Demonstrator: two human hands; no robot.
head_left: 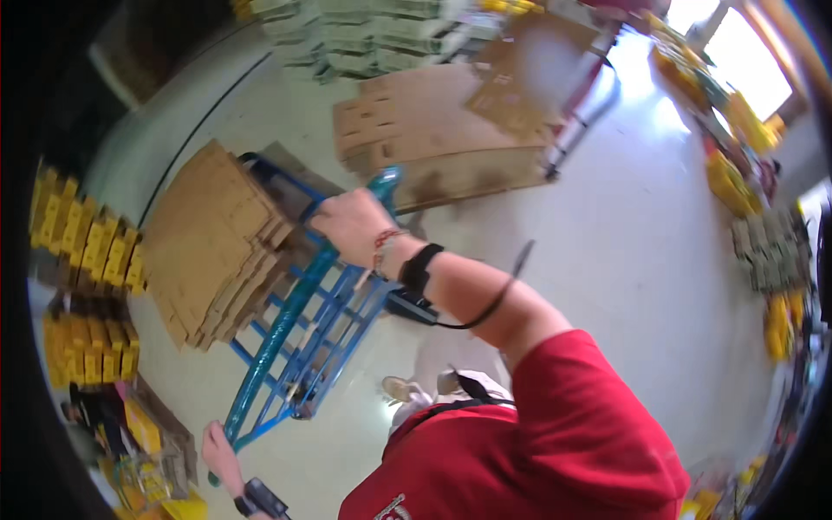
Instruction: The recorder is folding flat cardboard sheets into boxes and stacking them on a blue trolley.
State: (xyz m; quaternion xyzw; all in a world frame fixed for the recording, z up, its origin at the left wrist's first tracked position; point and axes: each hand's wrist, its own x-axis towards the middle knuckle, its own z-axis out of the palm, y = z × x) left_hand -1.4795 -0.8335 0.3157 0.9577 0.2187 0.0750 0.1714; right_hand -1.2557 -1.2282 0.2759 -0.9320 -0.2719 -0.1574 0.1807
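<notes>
A blue metal trolley (334, 325) stands in front of me, with a long push handle (279, 342) wrapped in shiny green film. My right hand (348, 224) is closed around the far end of that handle. Near its other end, at the lower left, my left hand (222, 452) grips the same handle, its fingers partly hidden. On the trolley lies a stack of flattened brown cardboard (204, 243), just beyond the handle. A black strap with a dangling cord sits on my right wrist, and a dark device is on my left wrist.
Another load of flat cardboard (416, 113) rests on a cart at the back. Stacked yellow boxes (87, 238) line the left side, and pale green stacks (364, 35) stand at the far end. Yellow bundles (732, 182) lie along the right wall.
</notes>
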